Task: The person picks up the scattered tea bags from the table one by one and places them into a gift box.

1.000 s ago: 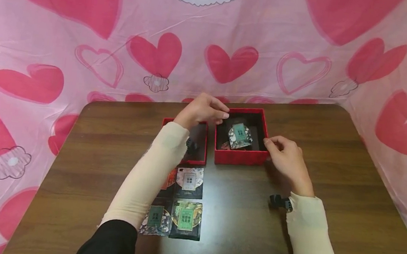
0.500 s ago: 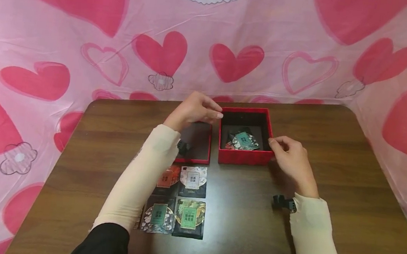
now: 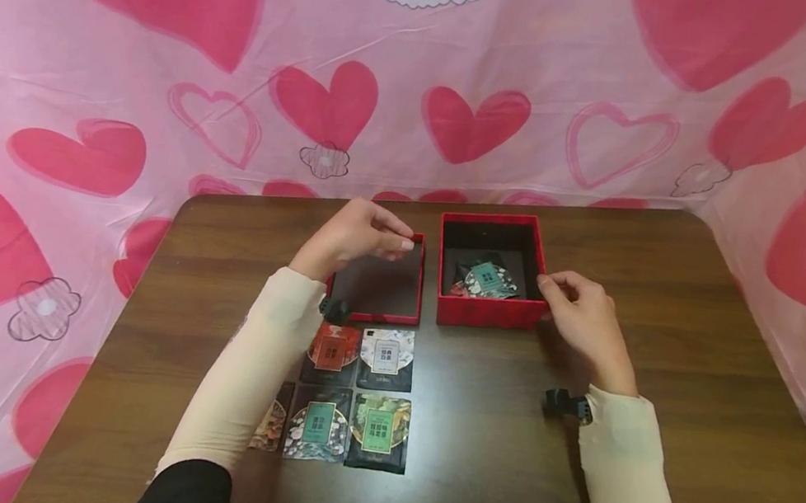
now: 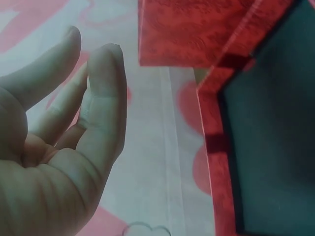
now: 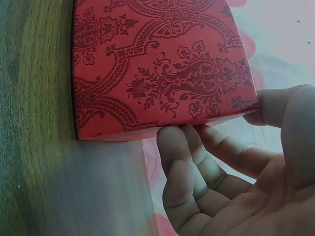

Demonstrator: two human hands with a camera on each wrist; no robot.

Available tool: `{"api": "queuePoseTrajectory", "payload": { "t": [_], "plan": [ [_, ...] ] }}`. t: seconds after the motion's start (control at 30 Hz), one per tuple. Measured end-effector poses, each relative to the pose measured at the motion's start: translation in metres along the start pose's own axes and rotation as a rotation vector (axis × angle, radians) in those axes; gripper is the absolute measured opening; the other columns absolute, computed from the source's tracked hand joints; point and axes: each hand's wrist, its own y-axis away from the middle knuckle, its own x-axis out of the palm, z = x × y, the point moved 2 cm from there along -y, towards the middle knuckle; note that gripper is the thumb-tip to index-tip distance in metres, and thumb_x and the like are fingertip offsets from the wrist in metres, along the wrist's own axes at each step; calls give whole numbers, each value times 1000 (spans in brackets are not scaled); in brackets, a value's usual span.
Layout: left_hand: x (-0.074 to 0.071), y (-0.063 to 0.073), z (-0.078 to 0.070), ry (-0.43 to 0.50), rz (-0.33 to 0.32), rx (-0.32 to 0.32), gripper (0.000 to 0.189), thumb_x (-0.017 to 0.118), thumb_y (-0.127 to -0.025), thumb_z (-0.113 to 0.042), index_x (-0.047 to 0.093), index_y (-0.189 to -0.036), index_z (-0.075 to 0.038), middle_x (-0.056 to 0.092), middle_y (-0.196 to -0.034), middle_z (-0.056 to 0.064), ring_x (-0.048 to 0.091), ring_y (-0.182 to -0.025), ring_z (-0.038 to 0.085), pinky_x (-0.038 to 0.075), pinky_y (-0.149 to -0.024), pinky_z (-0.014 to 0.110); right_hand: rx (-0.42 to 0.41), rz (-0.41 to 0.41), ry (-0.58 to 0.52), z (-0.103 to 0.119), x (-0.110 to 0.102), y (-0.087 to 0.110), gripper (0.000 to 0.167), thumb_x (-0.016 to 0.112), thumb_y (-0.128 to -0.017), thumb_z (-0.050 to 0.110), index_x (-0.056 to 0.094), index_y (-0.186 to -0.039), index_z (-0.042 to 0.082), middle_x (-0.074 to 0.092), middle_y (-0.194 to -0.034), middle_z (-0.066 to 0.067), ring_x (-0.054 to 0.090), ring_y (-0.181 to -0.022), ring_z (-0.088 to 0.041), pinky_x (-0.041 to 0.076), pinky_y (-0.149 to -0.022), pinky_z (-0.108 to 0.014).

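Head view: right hand (image 3: 585,315) grips red box (image 3: 491,313) by right rim.

Two snug cream sleeves (image 3: 627,476) are worn, the left one meeting a black sleeve (image 3: 187,497) above; beside each cuff (image 3: 617,402) juts a small black device (image 3: 561,402) (its details too small to tell).

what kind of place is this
Probably a makeshift indoor tabletop workspace, though the room beyond is hidden. A pink heart-print sheet hangs behind a wooden table, which holds an open red box and small packets.
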Motion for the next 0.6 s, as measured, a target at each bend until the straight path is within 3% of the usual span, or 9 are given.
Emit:
{"api": "queuePoseTrajectory", "payload": {
  "t": [0.2, 0.43, 0.6],
  "plan": [
    [-13, 21, 14, -64, -19, -15, 28, 82, -87, -17, 76, -110, -2, 75, -93, 11, 70, -95, 39, 56, -88, 46, -23, -24, 6, 0, 0, 2, 54, 48, -104, 49, 65, -126, 3, 70, -103, -16, 68, -83, -33, 51, -70, -33],
    [-24, 40, 35, -78, -33, -35, 31, 80, -88, -14, 74, -113, 3, 75, -95, 12, 69, -96, 42, 56, -88, 47, -36, -41, 5, 2, 0, 1, 53, 49, -104, 48, 66, -124, 2, 71, -99, -15, 69, -81, -32, 51, -65, -30],
    [-30, 56, 52, -88, -47, -86, 30, 80, -88, -14, 74, -113, 2, 74, -99, 16, 70, -96, 40, 56, -89, 46, -27, -33, -1, 3, 1, 0, 54, 49, -103, 49, 66, -125, 2, 71, -101, -16, 69, -81, -32, 50, -65, -31]
  ]
}}
